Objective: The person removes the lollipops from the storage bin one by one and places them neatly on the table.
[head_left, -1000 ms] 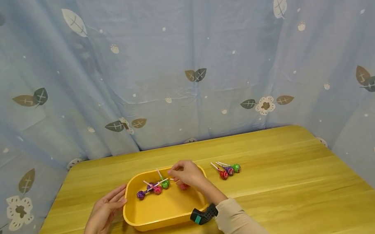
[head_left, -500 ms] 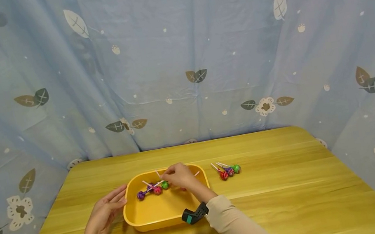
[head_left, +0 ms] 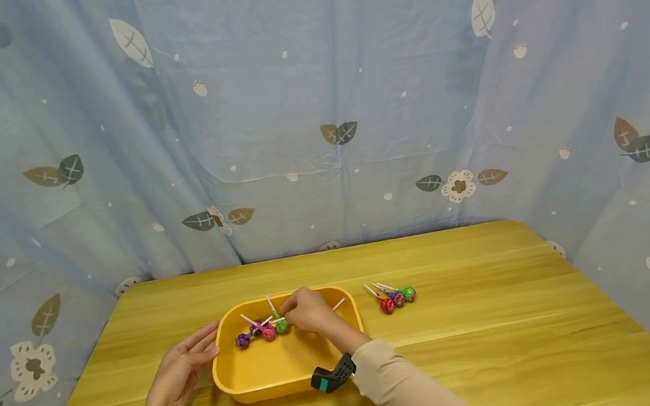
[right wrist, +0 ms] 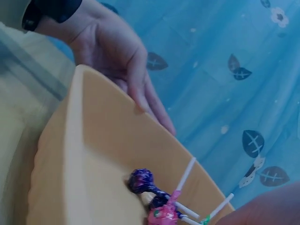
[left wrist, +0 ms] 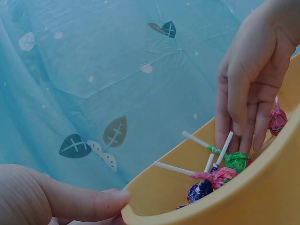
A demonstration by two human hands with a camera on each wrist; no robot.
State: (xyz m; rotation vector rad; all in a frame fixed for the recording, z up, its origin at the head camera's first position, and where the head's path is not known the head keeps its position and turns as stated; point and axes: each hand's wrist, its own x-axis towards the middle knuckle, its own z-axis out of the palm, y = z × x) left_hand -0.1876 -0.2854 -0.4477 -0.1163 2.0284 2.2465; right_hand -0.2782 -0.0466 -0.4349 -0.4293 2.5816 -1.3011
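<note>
My left hand [head_left: 180, 366] rests against the left side of a yellow plastic bin [head_left: 283, 373], its thumb on the rim and fingers extended along the outside. My right hand [head_left: 307, 310] reaches down into the bin, fingers pointing down and fairly straight, right beside a green lollipop [left wrist: 236, 161]. A white stick ends close to its thumb. Left of it lie a pink lollipop [head_left: 269, 332] and purple lollipops [right wrist: 141, 181], sticks crossing. Another pink-red lollipop [left wrist: 278, 121] lies at the bin's right, mostly hidden behind my right hand in the head view.
On the wooden table [head_left: 518, 336], right of the bin, lie a red lollipop [head_left: 387, 306], a purple lollipop [head_left: 397, 299] and a green lollipop [head_left: 408, 294], sticks pointing up-left. A blue patterned curtain [head_left: 295, 106] hangs behind the table.
My right hand has moved left and lower within the bin, toward the green lollipop. The stick of the right-hand lollipop now shows behind it. My left hand has stayed at the rim.
</note>
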